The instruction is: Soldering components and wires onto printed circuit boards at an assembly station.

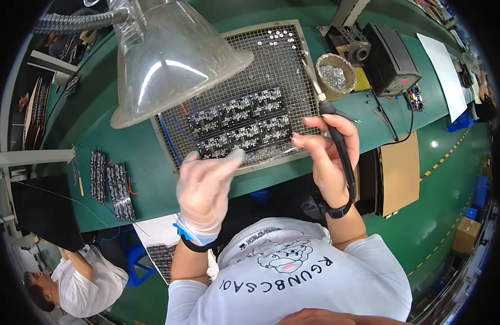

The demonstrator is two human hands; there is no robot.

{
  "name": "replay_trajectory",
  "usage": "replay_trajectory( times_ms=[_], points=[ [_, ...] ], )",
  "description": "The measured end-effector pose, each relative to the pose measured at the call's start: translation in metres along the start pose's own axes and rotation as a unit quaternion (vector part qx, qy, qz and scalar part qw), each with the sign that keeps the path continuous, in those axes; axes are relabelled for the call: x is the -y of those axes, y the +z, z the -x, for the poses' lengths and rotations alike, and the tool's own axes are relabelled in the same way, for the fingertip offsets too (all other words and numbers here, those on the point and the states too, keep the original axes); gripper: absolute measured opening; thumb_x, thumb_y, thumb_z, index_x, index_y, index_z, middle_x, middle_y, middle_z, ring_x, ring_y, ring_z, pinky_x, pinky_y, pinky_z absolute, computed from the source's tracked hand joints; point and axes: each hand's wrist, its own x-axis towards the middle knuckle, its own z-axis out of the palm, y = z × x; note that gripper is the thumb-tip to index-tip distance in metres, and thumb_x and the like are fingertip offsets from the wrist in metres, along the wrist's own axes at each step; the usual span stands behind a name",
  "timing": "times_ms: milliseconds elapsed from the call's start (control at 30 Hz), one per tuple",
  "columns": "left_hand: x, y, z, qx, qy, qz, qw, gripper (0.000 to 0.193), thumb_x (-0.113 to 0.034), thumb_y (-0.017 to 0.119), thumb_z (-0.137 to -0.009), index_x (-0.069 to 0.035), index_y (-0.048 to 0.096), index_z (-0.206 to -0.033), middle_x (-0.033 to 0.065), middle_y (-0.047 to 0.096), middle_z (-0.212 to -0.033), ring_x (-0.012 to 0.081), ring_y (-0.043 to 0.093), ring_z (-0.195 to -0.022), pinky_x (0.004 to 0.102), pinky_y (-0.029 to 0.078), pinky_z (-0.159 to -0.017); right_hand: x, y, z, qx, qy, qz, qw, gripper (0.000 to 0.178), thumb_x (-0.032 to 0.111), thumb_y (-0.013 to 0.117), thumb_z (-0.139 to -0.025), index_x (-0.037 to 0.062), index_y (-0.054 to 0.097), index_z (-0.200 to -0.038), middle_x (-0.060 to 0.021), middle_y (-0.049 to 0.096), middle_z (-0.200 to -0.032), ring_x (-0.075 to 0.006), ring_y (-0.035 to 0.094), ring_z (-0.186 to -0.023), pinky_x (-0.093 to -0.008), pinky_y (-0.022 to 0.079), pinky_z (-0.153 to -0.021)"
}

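A panel of black circuit boards (239, 120) with small components lies on a metal mesh tray (250, 54). My left hand (204, 189), in a thin whitish glove, is at the panel's near edge, its fingers bent and thumb apart. Nothing shows in its grasp, and its fingertips seem to touch the edge. My bare right hand (331, 154) holds a black-handled soldering iron (339, 143) to the right of the panel. The iron's metal tip points away from me, up beside the tray's right edge. Red and blue wires stick out at the panel's left.
A clear fume hood (174, 59) hangs over the tray's left part. Beyond the iron stand a cup of silvery bits (336, 76) and a black soldering station (391, 59). More board panels (120, 189) lie at left on the green bench. Another person (84, 276) sits lower left.
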Motion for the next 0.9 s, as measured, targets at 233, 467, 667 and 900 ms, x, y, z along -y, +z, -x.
replay_trajectory(
  times_ms=[233,467,667,900],
  points=[
    [0.014,0.001,0.01,-0.067,-0.126,-0.023,0.989,0.019,0.006,0.07,-0.081,-0.006,0.072,-0.095,0.0086,0.067,-0.1,0.0232,0.062,-0.095,0.0337,0.048,-0.089,-0.013,0.005,-0.001,0.031,-0.062,0.196,0.978,0.039,-0.013,0.065,-0.081,-0.0017,0.059,-0.117,-0.0158,0.068,-0.111,-0.0242,0.069,-0.103,-0.0316,0.053,-0.091],
    [0.019,0.001,0.005,-0.082,-0.126,0.01,0.989,0.026,0.003,0.077,-0.071,-0.01,0.075,-0.093,0.0052,0.066,-0.096,0.0225,0.061,-0.089,0.0326,0.047,-0.083,-0.015,0.003,0.0,0.063,-0.096,0.249,0.962,0.042,-0.014,0.062,-0.081,-0.0034,0.059,-0.122,-0.0176,0.069,-0.112,-0.0268,0.069,-0.102,-0.0343,0.053,-0.091],
    [0.01,-0.012,-0.001,-0.095,-0.132,-0.058,0.985,0.031,0.006,0.078,-0.067,-0.012,0.077,-0.093,0.0006,0.062,-0.077,0.0181,0.053,-0.07,0.0307,0.044,-0.066,0.006,-0.011,0.005,0.012,-0.069,0.135,0.988,0.042,0.014,0.055,-0.1,-0.0073,0.046,-0.135,-0.0237,0.069,-0.105,-0.0284,0.072,-0.088,-0.0369,0.057,-0.082],
    [0.008,-0.009,-0.011,-0.049,-0.104,-0.069,0.991,0.03,0.011,0.075,-0.066,-0.009,0.071,-0.087,0.0028,0.06,-0.077,0.02,0.053,-0.069,0.0322,0.042,-0.065,0.013,-0.016,-0.004,-0.009,-0.04,0.269,0.962,0.045,0.027,0.072,-0.09,-0.006,0.064,-0.119,-0.0124,0.072,-0.083,-0.0176,0.07,-0.073,-0.0263,0.055,-0.068]
  ],
)
